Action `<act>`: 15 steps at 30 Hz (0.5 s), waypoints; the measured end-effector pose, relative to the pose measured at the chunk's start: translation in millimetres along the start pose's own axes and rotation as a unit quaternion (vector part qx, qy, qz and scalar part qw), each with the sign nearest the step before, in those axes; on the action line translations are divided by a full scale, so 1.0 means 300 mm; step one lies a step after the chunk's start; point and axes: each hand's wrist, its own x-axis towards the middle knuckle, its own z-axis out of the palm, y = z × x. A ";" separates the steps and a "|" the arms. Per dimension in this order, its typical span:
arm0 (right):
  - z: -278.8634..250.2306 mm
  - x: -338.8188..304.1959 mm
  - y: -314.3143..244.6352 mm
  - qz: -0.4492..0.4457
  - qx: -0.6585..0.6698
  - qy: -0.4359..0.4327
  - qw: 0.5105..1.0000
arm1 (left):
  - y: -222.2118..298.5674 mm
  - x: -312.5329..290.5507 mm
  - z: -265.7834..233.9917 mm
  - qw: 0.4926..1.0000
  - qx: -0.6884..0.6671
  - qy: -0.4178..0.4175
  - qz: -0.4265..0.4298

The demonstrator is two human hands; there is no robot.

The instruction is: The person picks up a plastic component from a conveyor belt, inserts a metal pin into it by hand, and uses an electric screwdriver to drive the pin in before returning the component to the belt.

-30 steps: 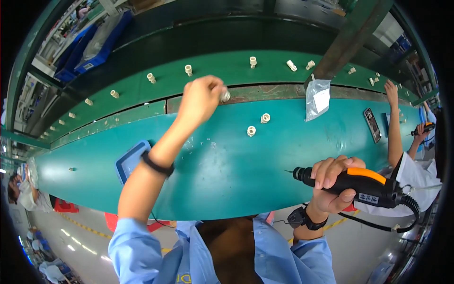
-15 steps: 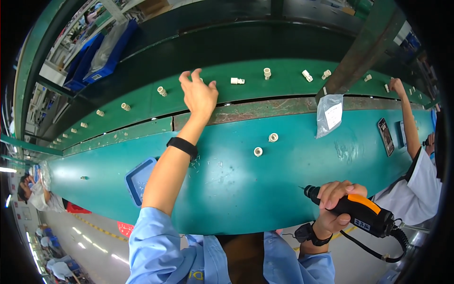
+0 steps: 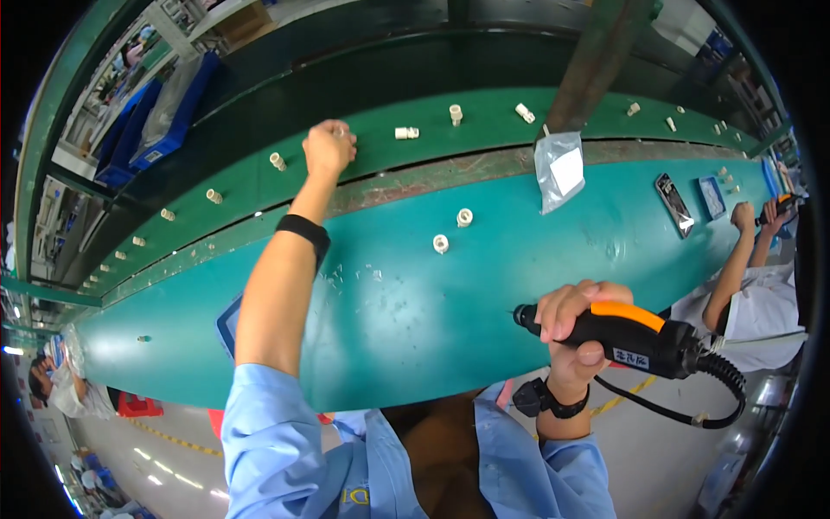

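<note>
At the belt on the far side, my left hand (image 3: pixel 329 149) is closed around a small cream cylindrical fitting (image 3: pixel 341 132), mostly hidden by the fingers. My right hand (image 3: pixel 577 324) grips a black electric screwdriver (image 3: pixel 635 340) with an orange strip, held above the near edge of the bench, its tip pointing left. A coiled cord trails from its back end. Two similar fittings, one (image 3: pixel 464 217) behind the other (image 3: pixel 441 244), stand on the teal bench (image 3: pixel 406 320) between my hands. Along the green belt (image 3: pixel 380 154) lie several more, the closest being a fitting (image 3: pixel 277 162) left of my left hand and another (image 3: pixel 406 133) to its right.
A blue tray (image 3: pixel 227 325) sits partly behind my left forearm. A clear plastic bag (image 3: pixel 559 173) with a white label hangs by the green post (image 3: pixel 596 73). Farther right are a phone (image 3: pixel 674 206), another blue tray (image 3: pixel 711 198) and a co-worker's hands (image 3: pixel 743 216) with a screwdriver.
My left hand has gone from spread fingers to closed around a fitting on the belt. The right hand still holds the screwdriver. The co-worker's hand has drawn back from the belt. The whole view has shifted.
</note>
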 end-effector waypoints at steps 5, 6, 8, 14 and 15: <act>0.008 0.005 0.028 -0.045 0.036 -0.040 0.998 | 0.221 -0.291 -0.152 0.970 -0.096 -0.143 0.169; 0.008 0.004 0.029 -0.084 0.049 -0.056 0.994 | 0.272 -0.403 -0.199 0.966 -0.084 -0.183 0.163; 0.019 0.006 0.039 -0.068 0.055 -0.075 0.993 | 0.254 -0.617 -0.272 0.962 -0.063 -0.221 0.148; 0.132 0.013 0.118 -0.057 0.111 -0.111 0.986 | -0.001 -0.955 -0.221 0.976 -0.053 -0.184 0.107; 0.152 0.012 0.129 -0.050 0.112 -0.119 0.985 | -0.028 -0.965 -0.191 0.979 -0.048 -0.164 0.110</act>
